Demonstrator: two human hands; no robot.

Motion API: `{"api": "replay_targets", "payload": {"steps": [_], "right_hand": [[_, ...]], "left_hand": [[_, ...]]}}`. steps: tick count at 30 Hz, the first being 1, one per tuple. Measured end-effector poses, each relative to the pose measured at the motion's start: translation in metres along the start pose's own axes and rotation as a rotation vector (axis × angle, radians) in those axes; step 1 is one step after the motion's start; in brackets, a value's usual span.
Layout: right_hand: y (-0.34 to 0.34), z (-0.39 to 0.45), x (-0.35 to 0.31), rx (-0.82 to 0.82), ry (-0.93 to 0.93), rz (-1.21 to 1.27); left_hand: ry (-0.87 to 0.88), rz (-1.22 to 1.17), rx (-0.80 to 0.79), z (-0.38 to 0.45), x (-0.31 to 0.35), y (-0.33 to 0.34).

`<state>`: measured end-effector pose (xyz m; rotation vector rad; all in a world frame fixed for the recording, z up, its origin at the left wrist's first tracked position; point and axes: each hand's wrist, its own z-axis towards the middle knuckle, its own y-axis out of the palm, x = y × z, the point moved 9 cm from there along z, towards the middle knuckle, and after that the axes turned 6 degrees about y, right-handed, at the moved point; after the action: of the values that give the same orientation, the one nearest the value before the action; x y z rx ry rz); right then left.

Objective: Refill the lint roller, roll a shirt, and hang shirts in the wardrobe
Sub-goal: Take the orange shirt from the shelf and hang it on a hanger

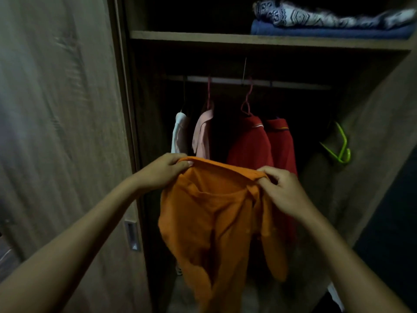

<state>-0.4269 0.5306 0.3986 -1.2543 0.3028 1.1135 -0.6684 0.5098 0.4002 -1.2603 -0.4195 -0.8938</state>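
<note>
An orange shirt [214,218] hangs limp in front of the open wardrobe, held up at its top edge by both hands. My left hand [165,169] pinches the left end of that edge. My right hand [281,188] grips the right end near the collar. Behind it, a rail [259,82] carries a white shirt [179,135], a pale pink shirt [203,134] and two red shirts [250,141] on hangers. No lint roller is in view.
A lime green empty hanger [338,146] hangs at the wardrobe's right inner wall. The shelf [225,39] above the rail holds folded blue and patterned textiles [327,21]. A wooden sliding door [63,123] with a metal recessed handle [132,234] stands at the left.
</note>
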Motion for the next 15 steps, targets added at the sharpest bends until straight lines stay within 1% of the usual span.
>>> {"api": "replay_targets", "payload": {"steps": [5,8,10,12,14,15], "right_hand": [[-0.028,0.007,0.022,-0.009,0.157,-0.085],[-0.039,0.015,0.044,-0.064,0.26,-0.156],[-0.045,0.02,0.053,-0.097,0.296,-0.159],[-0.049,0.022,0.054,-0.116,0.299,-0.199],[-0.061,0.028,0.048,-0.047,0.256,-0.253],[-0.073,0.032,0.042,0.04,0.21,-0.268]], "left_hand": [[0.036,-0.042,-0.002,0.021,0.02,-0.002],[0.067,-0.1,-0.057,0.027,0.038,0.002],[0.104,-0.049,-0.072,0.033,0.049,0.006],[0.166,0.069,-0.027,0.04,0.057,0.007],[0.237,0.163,0.041,0.046,0.067,0.006],[0.266,0.182,0.068,0.049,0.072,0.006]]}}
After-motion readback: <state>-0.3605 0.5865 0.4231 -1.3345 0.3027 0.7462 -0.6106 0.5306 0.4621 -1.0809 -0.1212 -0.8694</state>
